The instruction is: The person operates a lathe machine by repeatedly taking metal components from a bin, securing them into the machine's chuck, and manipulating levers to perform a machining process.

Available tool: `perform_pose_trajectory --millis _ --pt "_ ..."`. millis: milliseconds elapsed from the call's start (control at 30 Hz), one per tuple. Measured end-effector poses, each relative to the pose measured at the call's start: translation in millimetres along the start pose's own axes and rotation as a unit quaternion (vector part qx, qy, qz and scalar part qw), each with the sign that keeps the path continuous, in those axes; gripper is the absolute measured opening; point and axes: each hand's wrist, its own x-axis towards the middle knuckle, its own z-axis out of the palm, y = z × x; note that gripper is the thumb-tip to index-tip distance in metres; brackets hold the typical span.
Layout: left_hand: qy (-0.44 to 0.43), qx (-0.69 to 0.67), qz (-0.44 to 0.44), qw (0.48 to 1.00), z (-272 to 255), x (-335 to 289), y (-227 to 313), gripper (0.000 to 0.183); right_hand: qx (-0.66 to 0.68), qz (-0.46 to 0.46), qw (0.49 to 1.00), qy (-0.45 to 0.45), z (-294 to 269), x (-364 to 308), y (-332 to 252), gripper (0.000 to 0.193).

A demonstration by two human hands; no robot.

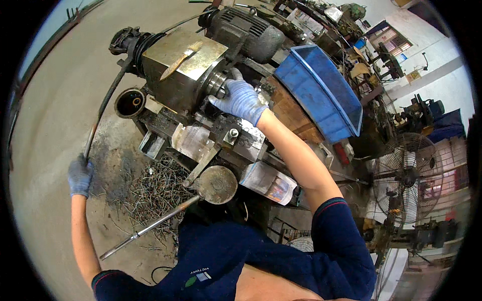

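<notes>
Floor [50,100]: grey, chips [158,193] heaped beside the lathe [175,95]. Lever [103,107]: left hand [80,175] closed round its lower end. Chuck [217,84]: at the lathe's right side; right hand [241,98] half-open against it, any held part hidden. Advisable, seemingly: part kept square, fingertips clear, lever worked smoothly.

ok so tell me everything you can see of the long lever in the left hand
The lever is a slim, gently curved rod that looks like metal, mostly dark and grimy, with a paler, brownish stretch near the gloved left hand. That hand is closed around its lower end, hiding the tip. It slants up and to the right over the floor, toward the black mechanism beside the boxy headstock; exactly how it attaches there is unclear.
</notes>
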Motion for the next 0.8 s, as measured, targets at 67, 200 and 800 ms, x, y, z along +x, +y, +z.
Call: perform_pose_trajectory --millis 67,200,800 --pt "0.046 0.036 0.054 0.997 4 20 -31 0.022 0.018 -0.028 0.999 0.025 6 -2 5 0.068" --pt "0.140 0.152 0.087 0.974 35 94 -145 0.021 0.070 -0.032 0.996 0.033 0 3 -3 0.067" --pt "-0.193 -0.092 0.174 0.961 237 57 119 0.048 0.139 0.130 0.965 0.179 -101 -197 60 0.028"
